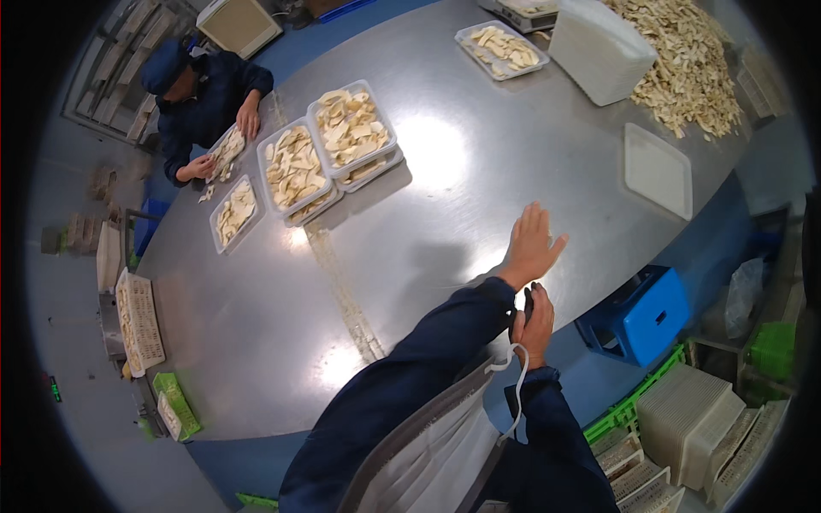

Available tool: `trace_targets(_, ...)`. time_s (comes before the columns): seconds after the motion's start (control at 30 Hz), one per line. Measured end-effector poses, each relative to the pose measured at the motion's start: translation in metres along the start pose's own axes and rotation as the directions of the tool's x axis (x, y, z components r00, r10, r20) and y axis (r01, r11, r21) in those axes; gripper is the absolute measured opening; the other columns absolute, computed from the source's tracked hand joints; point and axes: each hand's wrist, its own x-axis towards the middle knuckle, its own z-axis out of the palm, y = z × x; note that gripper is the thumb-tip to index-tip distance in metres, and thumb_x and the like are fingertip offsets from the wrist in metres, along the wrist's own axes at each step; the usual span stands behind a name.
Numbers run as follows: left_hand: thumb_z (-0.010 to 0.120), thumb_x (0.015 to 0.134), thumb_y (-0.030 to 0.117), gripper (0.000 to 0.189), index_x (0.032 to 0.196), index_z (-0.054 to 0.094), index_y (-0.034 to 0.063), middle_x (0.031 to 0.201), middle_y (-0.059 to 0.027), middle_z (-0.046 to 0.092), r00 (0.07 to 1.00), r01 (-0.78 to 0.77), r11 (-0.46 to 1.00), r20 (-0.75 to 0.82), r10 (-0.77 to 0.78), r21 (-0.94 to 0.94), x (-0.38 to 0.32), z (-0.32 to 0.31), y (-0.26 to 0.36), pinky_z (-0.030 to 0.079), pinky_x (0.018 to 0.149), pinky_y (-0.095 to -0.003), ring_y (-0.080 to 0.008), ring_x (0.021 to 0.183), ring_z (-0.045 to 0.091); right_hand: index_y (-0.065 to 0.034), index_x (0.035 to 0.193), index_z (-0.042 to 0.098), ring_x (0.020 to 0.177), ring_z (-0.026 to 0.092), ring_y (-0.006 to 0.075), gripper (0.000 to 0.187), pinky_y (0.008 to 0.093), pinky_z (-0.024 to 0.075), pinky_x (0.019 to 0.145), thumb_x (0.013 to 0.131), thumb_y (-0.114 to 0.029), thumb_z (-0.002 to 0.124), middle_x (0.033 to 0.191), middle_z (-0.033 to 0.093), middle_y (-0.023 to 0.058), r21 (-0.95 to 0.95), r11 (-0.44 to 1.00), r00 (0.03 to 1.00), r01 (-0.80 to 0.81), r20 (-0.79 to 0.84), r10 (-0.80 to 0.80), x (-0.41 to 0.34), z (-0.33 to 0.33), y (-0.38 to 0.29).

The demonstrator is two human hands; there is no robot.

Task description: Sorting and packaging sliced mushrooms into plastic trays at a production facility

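My left hand [533, 245] is stretched out flat over the steel table [449, 308], palm down, holding nothing, with the thumb apart from the fingers. Just below its wrist, by the table's near edge, my right hand [537, 324] has its fingers around a small black object [527, 306]; most of that object is hidden, so its kind is unclear. Nearest on the right lies a white plastic tray [659, 170] with nothing in it. Clear trays of pale dried slices [296, 168] stand stacked further off to the left, a second stack [351, 125] against them.
A co-worker [205, 102] handles a tray of slices across the table. One small tray [234, 215] sits nearby. Stacked white trays [600, 51] and a slice heap [680, 64] occupy the far right. A blue stool [641, 317] and crates [686, 417] stand beside me.
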Motion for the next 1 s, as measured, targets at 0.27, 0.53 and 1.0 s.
trace_targets(0.27, 0.019, 0.094, 0.068, 0.09, 0.15, -0.007, 0.0023, 0.159, -0.0149, 0.004, 0.889, 0.423, -0.483, 0.455, 0.058, -0.766, -0.038, -0.076, -0.01, 0.007, 0.119, -0.0405, -0.0263, 0.147, 0.004, -0.0028, 0.122, 0.054, 0.114, 0.052, 0.034, 0.041, 0.0444, 0.0393, 0.1, 0.082, -0.011, 0.06, 0.121, 0.059, 0.0149, -0.109, 0.993, 0.997, -0.053, -0.06, 0.047, 0.001, -0.02, 0.024)
trace_targets(0.53, 0.029, 0.094, 0.066, 0.087, 0.152, 0.008, 0.0054, 0.157, -0.0137, 0.019, 0.815, 0.47, -0.39, 0.559, -0.153, -0.792, -0.062, -0.092, -0.07, 0.015, 0.116, -0.0426, -0.0264, 0.144, 0.02, 0.0037, 0.145, 0.028, 0.143, 0.023, 0.0365, 0.059, 0.0413, 0.0169, 0.116, 0.097, -0.028, 0.039, 0.151, 0.029, 0.0238, 0.591, 0.805, 0.977, 0.045, -0.195, 0.089, 0.084, -0.058, -0.119)
trace_targets(1.0, 0.039, 0.103, 0.032, 0.053, 0.056, 0.042, 0.0086, 0.063, -0.0099, 0.056, 0.963, -0.007, -0.06, 0.009, -0.271, -0.998, -0.303, -0.282, -0.095, 0.045, 0.064, -0.0327, -0.0195, 0.063, 0.055, 0.0008, 0.126, 0.053, 0.09, 0.065, 0.0245, 0.036, 0.0349, 0.0504, 0.079, 0.095, -0.017, 0.055, 0.104, 0.067, 0.018, 0.241, 0.971, 0.739, -0.006, 0.655, -0.158, 0.052, 0.076, -0.145)
